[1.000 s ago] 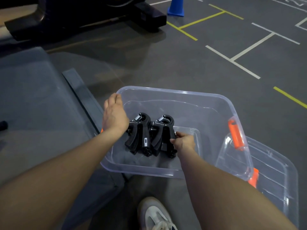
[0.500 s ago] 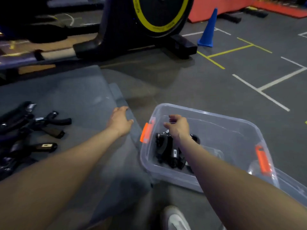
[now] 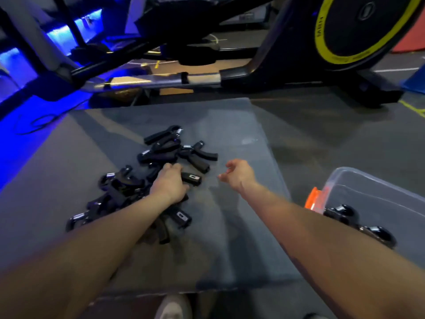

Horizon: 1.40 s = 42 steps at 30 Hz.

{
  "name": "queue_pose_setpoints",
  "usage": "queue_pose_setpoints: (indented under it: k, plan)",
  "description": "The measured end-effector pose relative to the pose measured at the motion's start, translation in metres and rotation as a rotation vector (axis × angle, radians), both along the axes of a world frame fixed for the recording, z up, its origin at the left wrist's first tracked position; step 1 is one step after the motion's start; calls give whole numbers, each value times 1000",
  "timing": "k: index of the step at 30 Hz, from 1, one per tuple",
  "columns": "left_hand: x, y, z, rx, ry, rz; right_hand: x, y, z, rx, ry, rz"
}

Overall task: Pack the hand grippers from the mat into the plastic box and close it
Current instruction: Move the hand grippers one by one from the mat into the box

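1. Head view, the mat (image 3: 230, 125) — a heap of black grippers (image 3: 147, 180) lies across its middle, spreading toward the left edge, so most of the packing is not yet done.
2. The left hand (image 3: 169, 183) sits on the heap, fingers curled down among the handles; whether it has a firm hold on one I cannot tell, since the fingertips are hidden.
3. The right hand (image 3: 238, 173) hangs just right of the heap, loosely half-spread and holding nothing.
4. The box (image 3: 377, 187) stands off the mat's right edge, open, with a few grippers already inside by its orange latch (image 3: 314, 200); no lid is in view.
5. Step in hand, I judge: fetching another batch. Next move calls for both hands to close on handles — then carry them right, over the box's near wall.
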<state>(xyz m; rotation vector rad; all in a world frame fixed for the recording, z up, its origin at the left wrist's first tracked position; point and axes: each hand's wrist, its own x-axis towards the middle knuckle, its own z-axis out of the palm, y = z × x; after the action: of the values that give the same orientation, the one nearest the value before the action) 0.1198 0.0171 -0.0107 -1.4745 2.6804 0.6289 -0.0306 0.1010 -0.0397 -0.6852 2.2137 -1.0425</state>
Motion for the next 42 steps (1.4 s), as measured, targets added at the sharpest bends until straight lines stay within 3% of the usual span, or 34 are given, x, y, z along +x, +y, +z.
queue_pose_setpoints:
  k: [9,20,29,34,42]
  plan:
    - [58,-36,-14,35,-66,83,74,-41,-24,208,-27,402]
    - [74,-42,-29,80,-119,52,92,-34,-41,242,-95,477]
    - [63,-40,-10,35,27,87,70,-21,-11,133,-221,411]
    - [19,-17,8,-22,176,21,14,20,14,-29,-218,187]
    - [-99,76,18,43,311,-211,-76,131,38,-237,-190,-193]
